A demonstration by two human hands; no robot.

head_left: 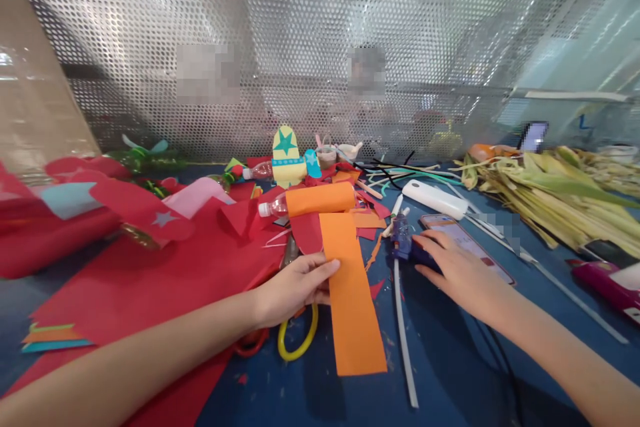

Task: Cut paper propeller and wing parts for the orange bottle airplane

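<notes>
Left: red sheet (150,280), which lay flat. Centre: your left hand (300,278), thumb and fingers clamped on the left edge of an orange strip (354,307), nearer than an orange-wrapped bottle (320,199). Right: glue gun (401,237); your right hand (453,270) curved at it, grip impossible to tell. Step, seemingly: readying strip and gun. Next move called for a sure grip.

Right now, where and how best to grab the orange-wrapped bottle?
Likely mid-body of the orange-wrapped bottle, from above: it lies on its side with its upper face uncovered. The near side looks worse, since the orange strip in the left hand crowds it; the end with the white cap is narrower.
</notes>
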